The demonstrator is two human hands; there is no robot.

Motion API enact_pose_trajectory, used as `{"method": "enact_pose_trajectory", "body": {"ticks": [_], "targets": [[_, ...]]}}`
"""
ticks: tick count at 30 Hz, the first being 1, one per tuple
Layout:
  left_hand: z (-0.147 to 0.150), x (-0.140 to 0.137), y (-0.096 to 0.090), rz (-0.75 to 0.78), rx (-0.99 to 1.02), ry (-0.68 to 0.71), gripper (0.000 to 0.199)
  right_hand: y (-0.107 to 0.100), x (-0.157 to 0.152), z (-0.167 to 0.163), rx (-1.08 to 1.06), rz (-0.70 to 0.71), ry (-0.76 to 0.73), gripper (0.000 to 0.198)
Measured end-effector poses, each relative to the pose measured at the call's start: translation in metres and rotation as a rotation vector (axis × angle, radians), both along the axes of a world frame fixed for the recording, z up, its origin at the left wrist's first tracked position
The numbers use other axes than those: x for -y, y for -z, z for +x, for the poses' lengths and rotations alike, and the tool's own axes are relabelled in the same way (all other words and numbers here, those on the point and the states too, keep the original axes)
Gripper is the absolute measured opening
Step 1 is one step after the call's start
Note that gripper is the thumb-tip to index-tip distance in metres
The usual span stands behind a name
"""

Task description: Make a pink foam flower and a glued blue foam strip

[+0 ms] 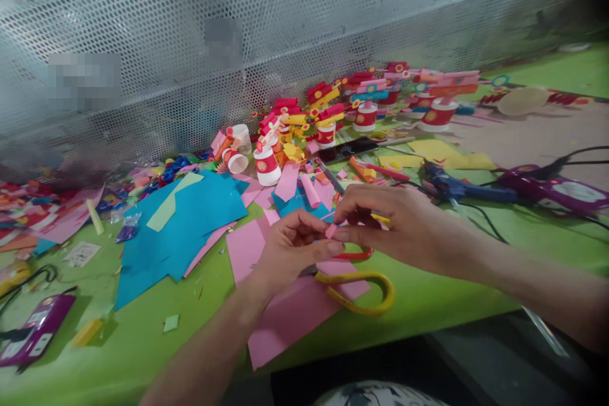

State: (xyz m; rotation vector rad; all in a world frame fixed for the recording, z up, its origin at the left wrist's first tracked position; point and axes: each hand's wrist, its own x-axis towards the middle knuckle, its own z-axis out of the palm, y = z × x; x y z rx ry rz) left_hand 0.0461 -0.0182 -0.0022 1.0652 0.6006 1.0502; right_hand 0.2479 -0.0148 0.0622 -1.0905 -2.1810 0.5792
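Observation:
Between the fingertips of my left hand [299,244] and my right hand [387,219] is a small piece of pink paper [332,231]. Both hands are closed in a pinch on it, and its exact shape is partly hidden. Below them lies a pair of scissors [380,311] with yellow and red handles; my left hand covers part of the blades. Under the scissors are pink paper sheets [290,323]. Blue paper [209,209] spreads to the left, with a pale green strip [164,212] on top.
Paper-trimmed white cups [267,168] with rolled-paper tops stand along a perforated metal panel [285,13]. On the right are a blue glue gun [457,187] and a purple power box [554,190] with cables. Another purple box [40,330] lies at left on the green table [157,355].

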Motion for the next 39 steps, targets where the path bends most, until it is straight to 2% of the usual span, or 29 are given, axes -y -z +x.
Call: {"method": "enact_pose_trajectory", "body": {"ticks": [3, 9, 13, 17, 21, 25, 32, 39], "targets": [[0.003, 0.0, 0.0, -0.044, -0.008, -0.049, 0.026, -0.003, 0.0, 0.003, -0.041, -0.135, -0.004, 0.032], [0.005, 0.0, 0.0, -0.146, 0.053, -0.131, 0.026, 0.01, -0.001, 0.002, -0.019, -0.194, 0.146, 0.051], [0.005, 0.001, 0.004, -0.084, 0.053, -0.15, 0.023, 0.02, 0.0, -0.009, -0.086, -0.282, 0.189, 0.04], [0.006, 0.002, 0.005, -0.037, 0.023, -0.158, 0.022, 0.025, 0.004, -0.015, -0.198, -0.332, 0.14, 0.03], [0.003, 0.002, 0.002, 0.035, -0.037, -0.196, 0.02, 0.024, 0.007, -0.017, -0.271, -0.33, 0.107, 0.029], [0.001, 0.003, -0.003, 0.102, -0.101, -0.227, 0.02, 0.019, 0.008, -0.02, -0.258, -0.301, 0.109, 0.026], [0.002, 0.003, -0.005, 0.131, -0.178, -0.249, 0.015, 0.018, 0.008, -0.019, -0.194, -0.274, 0.113, 0.019], [0.003, 0.004, -0.003, 0.082, -0.142, -0.249, 0.014, 0.019, 0.011, -0.021, -0.214, -0.291, 0.116, 0.017]]}}
